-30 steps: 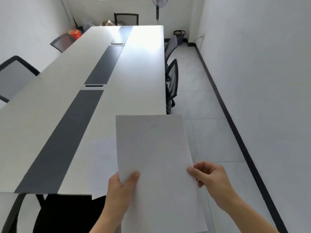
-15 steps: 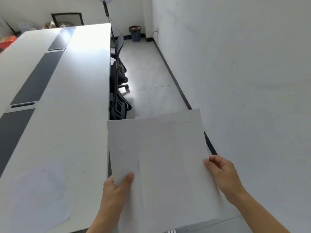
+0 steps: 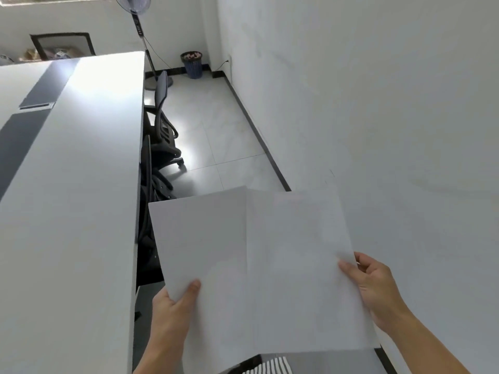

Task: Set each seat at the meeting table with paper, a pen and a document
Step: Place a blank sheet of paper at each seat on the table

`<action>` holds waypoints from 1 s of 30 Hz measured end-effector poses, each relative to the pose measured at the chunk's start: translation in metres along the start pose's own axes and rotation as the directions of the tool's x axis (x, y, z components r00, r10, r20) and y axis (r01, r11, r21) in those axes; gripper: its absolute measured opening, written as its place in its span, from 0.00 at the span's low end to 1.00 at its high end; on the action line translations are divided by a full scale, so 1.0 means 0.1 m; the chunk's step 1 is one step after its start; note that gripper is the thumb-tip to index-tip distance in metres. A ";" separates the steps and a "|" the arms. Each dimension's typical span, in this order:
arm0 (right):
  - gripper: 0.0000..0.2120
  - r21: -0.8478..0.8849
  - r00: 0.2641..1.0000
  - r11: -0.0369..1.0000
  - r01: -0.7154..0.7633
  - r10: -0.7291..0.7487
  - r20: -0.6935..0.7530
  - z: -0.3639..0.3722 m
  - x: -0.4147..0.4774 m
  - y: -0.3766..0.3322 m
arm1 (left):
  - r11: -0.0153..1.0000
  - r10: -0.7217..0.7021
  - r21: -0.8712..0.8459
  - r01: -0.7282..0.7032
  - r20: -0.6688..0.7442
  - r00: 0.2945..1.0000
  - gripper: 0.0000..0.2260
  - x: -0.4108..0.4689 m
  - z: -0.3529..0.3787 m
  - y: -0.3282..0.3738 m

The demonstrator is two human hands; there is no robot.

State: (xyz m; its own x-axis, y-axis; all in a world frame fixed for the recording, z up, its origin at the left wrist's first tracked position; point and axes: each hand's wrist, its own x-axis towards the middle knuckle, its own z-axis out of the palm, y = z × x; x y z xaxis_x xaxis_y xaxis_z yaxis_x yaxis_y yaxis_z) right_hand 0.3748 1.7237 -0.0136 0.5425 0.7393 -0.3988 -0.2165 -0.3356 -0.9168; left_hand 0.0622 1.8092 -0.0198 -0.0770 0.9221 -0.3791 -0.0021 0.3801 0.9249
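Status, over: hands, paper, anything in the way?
Left hand pinches left sheet, right hand pinches right sheet. Sheets overlap, held in air beside meeting table. Office chairs tucked along table edge.

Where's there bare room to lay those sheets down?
The white tabletop lies bare between its dark centre strip and its right edge, beside the left hand holding the sheets. It is crowded under that edge, where black chairs are tucked in.

2 sheets (image 3: 202, 238) (image 3: 299, 265), 2 hands (image 3: 172, 306) (image 3: 375, 287), 1 table (image 3: 70, 211)
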 end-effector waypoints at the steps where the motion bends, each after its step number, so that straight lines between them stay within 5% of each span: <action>1: 0.07 0.005 1.000 1.000 0.002 -0.002 -0.009 0.07 0.16 -0.10 | 1.000 0.009 0.000 -0.009 0.002 1.000 0.05 0.18 0.05 0.13; 6: 0.06 0.003 0.999 1.000 0.004 -0.004 -0.035 0.43 0.91 -0.49 | 1.000 0.008 -0.003 -0.008 -0.029 1.000 0.04 0.97 0.23 0.54; 16: 0.06 -0.061 0.979 0.998 0.002 0.010 0.204 1.43 2.86 -1.15 | 0.999 -0.037 -0.041 0.026 -0.304 0.952 0.05 2.34 0.55 1.02; 30: 0.06 -0.268 0.737 0.960 0.074 0.128 0.664 3.72 4.96 -2.22 | 0.972 -0.207 -0.235 0.028 -0.783 0.587 0.10 3.41 0.56 1.52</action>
State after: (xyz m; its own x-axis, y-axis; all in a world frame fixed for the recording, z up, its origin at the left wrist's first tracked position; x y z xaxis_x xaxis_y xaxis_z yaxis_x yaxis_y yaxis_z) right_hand 0.3897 2.3820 -0.0156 -0.1673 0.8891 -0.4261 0.0502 -0.4240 -0.9043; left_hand 0.0911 2.1853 -0.0100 -0.8255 0.4060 -0.3920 -0.2388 0.3781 0.8944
